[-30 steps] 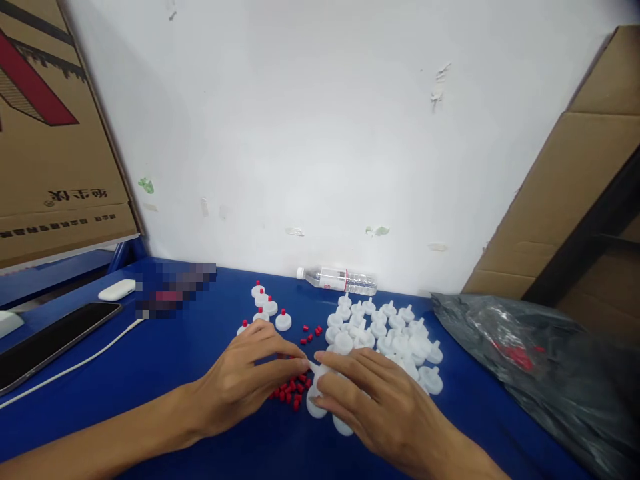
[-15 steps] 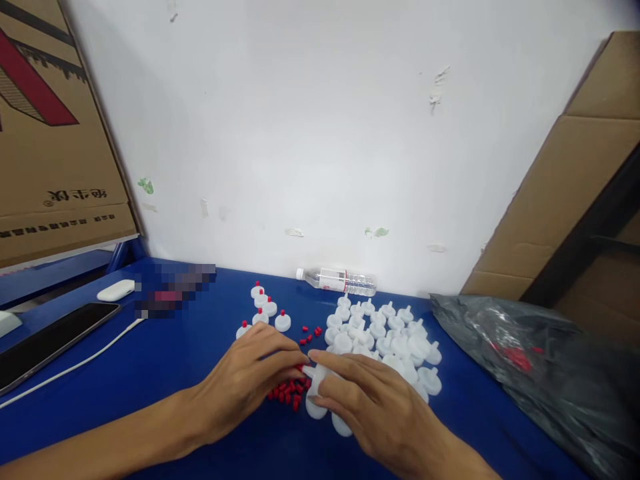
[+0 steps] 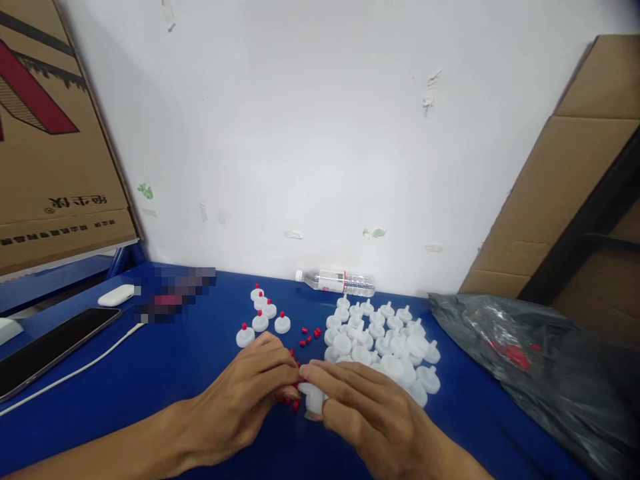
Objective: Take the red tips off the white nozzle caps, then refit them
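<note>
My left hand [image 3: 250, 390] and my right hand [image 3: 367, 413] meet fingertip to fingertip low over the blue table [image 3: 165, 363]. My right hand is closed on a white plastic cap [image 3: 314, 399]. My left hand pinches against that cap's stem, where a bit of red shows; what it holds is too small to name. Loose small red plugs [image 3: 309, 335] lie just beyond and under the fingers. A pile of bare white caps [image 3: 385, 340] sits to the right. Several white caps with red plugs [image 3: 261, 313] stand to the left.
A clear water bottle [image 3: 336, 281] lies by the wall. A dark plastic bag [image 3: 540, 363] fills the right side. A phone [image 3: 47, 347], a white cable [image 3: 75, 370] and a white case [image 3: 116, 295] lie at left. Cardboard boxes [image 3: 50, 133] stand at both sides.
Both hands drew slightly toward me and closer together. The white cap rose off the table in my right hand, and the red-plugged cap at far left came out from behind my left hand.
</note>
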Demonstrator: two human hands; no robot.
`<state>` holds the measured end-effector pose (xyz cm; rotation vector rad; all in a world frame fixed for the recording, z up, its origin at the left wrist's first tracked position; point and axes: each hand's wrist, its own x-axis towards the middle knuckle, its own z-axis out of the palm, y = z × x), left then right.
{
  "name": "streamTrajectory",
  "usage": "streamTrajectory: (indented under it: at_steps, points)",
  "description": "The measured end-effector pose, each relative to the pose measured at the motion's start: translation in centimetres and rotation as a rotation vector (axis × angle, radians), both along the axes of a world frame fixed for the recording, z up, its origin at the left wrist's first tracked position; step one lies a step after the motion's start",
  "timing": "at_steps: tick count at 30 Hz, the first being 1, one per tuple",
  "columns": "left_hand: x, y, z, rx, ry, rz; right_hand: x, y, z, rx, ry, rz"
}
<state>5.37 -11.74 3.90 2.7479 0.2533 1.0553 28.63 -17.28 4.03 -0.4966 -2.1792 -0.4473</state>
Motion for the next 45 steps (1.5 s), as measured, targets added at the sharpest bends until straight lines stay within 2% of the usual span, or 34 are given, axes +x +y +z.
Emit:
streamTrajectory:
  at_steps: [6, 11, 14, 18, 22, 26, 30, 33, 38, 45]
  points:
    - [-0.5, 1.0, 0.4, 0.168, -0.047, 0.039, 0.2, 0.4, 0.7, 0.109, -0.06, -0.076]
    - [-1.6, 2.8, 0.5, 0.248, -0.129, 0.121, 1.3, 0.7, 1.6, 0.06, -0.049, -0.213]
    - [-2.3, 4.3, 0.6, 0.253, 0.014, 0.187, 2.0, 0.8, 1.6, 0.05, -0.029, -0.261]
    - [-2.9, 5.9, 0.5, 0.162, 0.245, 0.301, 2.4, 0.9, 1.4, 0.021, -0.001, -0.308]
    - [-3.1, 6.7, 0.4, 0.235, 0.445, 0.422, 2.2, 0.8, 1.5, 0.01, -0.008, -0.314]
    - [-3.5, 7.4, 0.1, 0.28, 0.478, 0.499, 2.3, 0.8, 1.9, 0.011, 0.031, -0.357]
    - [-3.9, 8.0, -0.3, 0.294, 0.481, 0.541, 3.2, 1.2, 2.2, 0.003, 0.056, -0.485]
    - [-3.6, 7.7, -0.2, 0.283, 0.44, 0.538, 4.0, 1.7, 2.1, -0.103, 0.038, -0.542]
    - [-2.7, 6.1, 0.1, 0.22, 0.312, 0.383, 4.5, 2.2, 1.5, -0.319, -0.058, -0.523]
    - [-2.4, 4.6, -0.6, 0.061, 0.493, 0.289, 4.2, 2.0, 0.3, -0.453, -0.185, -0.466]
